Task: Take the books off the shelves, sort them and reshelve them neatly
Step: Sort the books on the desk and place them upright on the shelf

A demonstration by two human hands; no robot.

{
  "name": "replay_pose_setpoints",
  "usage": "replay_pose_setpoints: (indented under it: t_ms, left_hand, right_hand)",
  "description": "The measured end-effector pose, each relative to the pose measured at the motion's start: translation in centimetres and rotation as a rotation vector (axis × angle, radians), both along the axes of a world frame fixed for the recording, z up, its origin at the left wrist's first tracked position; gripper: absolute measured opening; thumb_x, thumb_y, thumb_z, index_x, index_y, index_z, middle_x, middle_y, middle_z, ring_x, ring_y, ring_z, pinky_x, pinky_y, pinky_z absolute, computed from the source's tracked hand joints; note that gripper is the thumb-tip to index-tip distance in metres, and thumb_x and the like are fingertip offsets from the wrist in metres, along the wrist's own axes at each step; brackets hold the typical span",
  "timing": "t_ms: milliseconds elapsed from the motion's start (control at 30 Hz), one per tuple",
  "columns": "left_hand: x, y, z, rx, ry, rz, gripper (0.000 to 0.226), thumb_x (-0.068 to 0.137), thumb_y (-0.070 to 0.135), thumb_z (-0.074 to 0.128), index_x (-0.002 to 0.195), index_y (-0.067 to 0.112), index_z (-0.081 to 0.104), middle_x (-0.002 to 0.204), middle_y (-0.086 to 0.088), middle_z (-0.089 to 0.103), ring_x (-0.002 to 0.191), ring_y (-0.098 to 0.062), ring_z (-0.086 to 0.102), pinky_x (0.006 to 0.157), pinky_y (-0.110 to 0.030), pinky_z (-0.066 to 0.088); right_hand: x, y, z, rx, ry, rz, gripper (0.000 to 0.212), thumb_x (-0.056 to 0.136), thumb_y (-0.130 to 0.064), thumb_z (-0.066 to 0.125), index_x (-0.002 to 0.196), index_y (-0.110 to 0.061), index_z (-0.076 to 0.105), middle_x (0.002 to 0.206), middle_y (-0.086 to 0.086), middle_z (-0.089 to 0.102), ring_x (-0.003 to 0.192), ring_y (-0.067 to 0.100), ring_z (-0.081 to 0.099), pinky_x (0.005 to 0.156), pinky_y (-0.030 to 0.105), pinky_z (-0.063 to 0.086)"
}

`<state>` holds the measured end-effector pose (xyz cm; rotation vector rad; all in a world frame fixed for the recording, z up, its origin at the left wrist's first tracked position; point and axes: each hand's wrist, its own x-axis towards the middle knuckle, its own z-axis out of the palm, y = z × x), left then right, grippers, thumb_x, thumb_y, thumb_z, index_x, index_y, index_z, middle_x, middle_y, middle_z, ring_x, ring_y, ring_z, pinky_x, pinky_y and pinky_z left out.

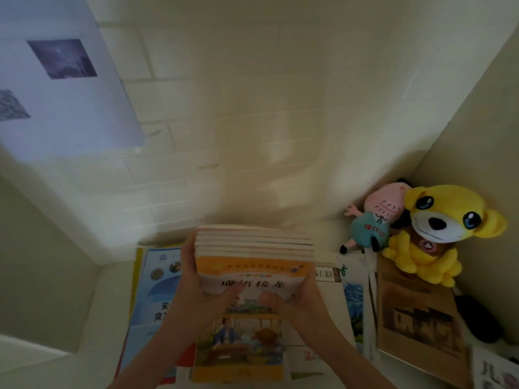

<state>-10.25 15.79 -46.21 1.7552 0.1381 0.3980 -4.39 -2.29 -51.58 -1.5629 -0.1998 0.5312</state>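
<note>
A stack of several thin books (254, 249) with an orange-topped picture cover stands in the lower middle of the head view. My left hand (196, 290) grips its left side, thumb lying across the cover. My right hand (295, 296) grips the right side, thumb on the cover too. Under the stack lie flat books: a blue-covered one (153, 287) to the left, a white one with a mountain picture (348, 296) to the right, and a brown-covered one (415, 318) further right.
Two plush toys sit in the right corner: a yellow bear (438, 228) and a pink one in a teal dress (376, 217). A dark object (477, 318) lies by the right wall. A white poster (61, 80) hangs on the tiled wall at upper left.
</note>
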Motion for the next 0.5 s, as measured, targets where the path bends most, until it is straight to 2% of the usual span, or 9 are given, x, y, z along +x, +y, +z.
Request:
replay_pose_setpoints:
  t_ms: [100, 200, 267, 300, 333, 367, 433, 467, 500]
  left_hand:
    - [-0.3, 0.1, -0.3, 0.005, 0.043, 0.035, 0.089, 0.039, 0.051, 0.08, 0.102, 0.079, 0.025, 0.114, 0.018, 0.054, 0.099, 0.009, 0.059, 0.076, -0.015, 0.054]
    - [-0.4, 0.6, -1.1, -0.043, 0.069, 0.012, 0.096, 0.04, 0.045, 0.081, 0.115, 0.071, 0.028, 0.111, 0.024, 0.057, 0.098, 0.009, 0.06, 0.073, -0.011, 0.051]
    - [-0.4, 1.1, -2.0, -0.073, 0.13, -0.011, 0.123, 0.03, 0.061, 0.085, 0.138, 0.035, 0.032, 0.111, 0.008, 0.062, 0.091, 0.0, 0.065, 0.067, -0.014, 0.054]
    - [-0.5, 1.3, -2.2, -0.079, 0.162, -0.027, 0.128, 0.029, 0.067, 0.083, 0.138, 0.016, 0.038, 0.109, 0.0, 0.065, 0.087, -0.005, 0.067, 0.064, -0.016, 0.055]
    - [-0.5, 1.4, -2.5, -0.083, 0.18, -0.037, 0.125, 0.035, 0.064, 0.085, 0.137, 0.007, 0.041, 0.108, -0.004, 0.066, 0.085, -0.009, 0.068, 0.063, -0.018, 0.056]
    - [-0.4, 1.3, -2.6, -0.094, 0.196, -0.039, 0.114, 0.046, 0.05, 0.088, 0.138, 0.006, 0.04, 0.109, -0.004, 0.066, 0.086, -0.009, 0.068, 0.064, -0.02, 0.057]
    - [-0.4, 0.9, -2.2, -0.12, 0.206, -0.047, 0.096, 0.063, 0.017, 0.086, 0.142, 0.015, 0.032, 0.111, 0.002, 0.064, 0.087, -0.003, 0.067, 0.063, -0.02, 0.057]
    - [-0.4, 0.9, -1.9, -0.124, 0.182, -0.058, 0.099, 0.062, 0.014, 0.085, 0.142, 0.026, 0.029, 0.112, 0.004, 0.062, 0.089, -0.001, 0.066, 0.063, -0.021, 0.057]
    - [-0.6, 0.9, -1.7, -0.111, 0.139, -0.051, 0.102, 0.058, 0.022, 0.084, 0.138, 0.043, 0.025, 0.115, 0.005, 0.059, 0.094, -0.003, 0.065, 0.065, -0.023, 0.057]
  right_hand:
    - [0.0, -0.2, 0.2, -0.013, 0.025, 0.023, 0.115, 0.059, -0.047, 0.085, 0.146, -0.026, 0.013, 0.147, 0.003, 0.041, 0.126, 0.019, 0.051, 0.091, 0.046, 0.054]
    - [-0.1, -0.1, 0.3, -0.008, -0.01, 0.04, 0.098, 0.066, -0.033, 0.079, 0.141, -0.014, 0.019, 0.135, 0.001, 0.052, 0.114, 0.01, 0.059, 0.084, 0.034, 0.057]
    - [0.1, 0.0, 0.3, -0.041, -0.031, 0.022, 0.112, 0.062, -0.049, 0.081, 0.146, -0.015, 0.015, 0.14, 0.0, 0.048, 0.122, 0.014, 0.054, 0.091, 0.038, 0.055]
    - [0.0, 0.1, 0.4, -0.046, -0.04, 0.017, 0.121, 0.057, -0.06, 0.081, 0.147, -0.018, 0.013, 0.144, 0.001, 0.045, 0.125, 0.017, 0.051, 0.093, 0.042, 0.053]
    - [0.1, 0.2, 0.5, -0.044, -0.038, 0.013, 0.126, 0.052, -0.067, 0.081, 0.148, -0.023, 0.011, 0.145, 0.001, 0.044, 0.126, 0.02, 0.051, 0.093, 0.045, 0.053]
    - [0.1, 0.2, 0.7, -0.045, -0.033, 0.014, 0.125, 0.051, -0.067, 0.08, 0.147, -0.027, 0.012, 0.143, 0.0, 0.046, 0.124, 0.021, 0.053, 0.091, 0.046, 0.054]
    - [0.3, 0.0, 0.8, -0.006, -0.051, 0.033, 0.101, 0.062, -0.051, 0.079, 0.139, -0.028, 0.018, 0.134, -0.004, 0.053, 0.118, 0.019, 0.058, 0.085, 0.038, 0.057]
    - [0.3, -0.1, 0.9, 0.025, -0.094, 0.047, 0.084, 0.068, -0.039, 0.076, 0.132, -0.028, 0.022, 0.128, -0.007, 0.055, 0.115, 0.014, 0.059, 0.083, 0.032, 0.057]
    - [0.2, -0.2, 1.2, 0.043, -0.156, 0.05, 0.076, 0.074, -0.029, 0.073, 0.13, -0.03, 0.022, 0.125, -0.01, 0.054, 0.113, 0.009, 0.059, 0.083, 0.027, 0.056]
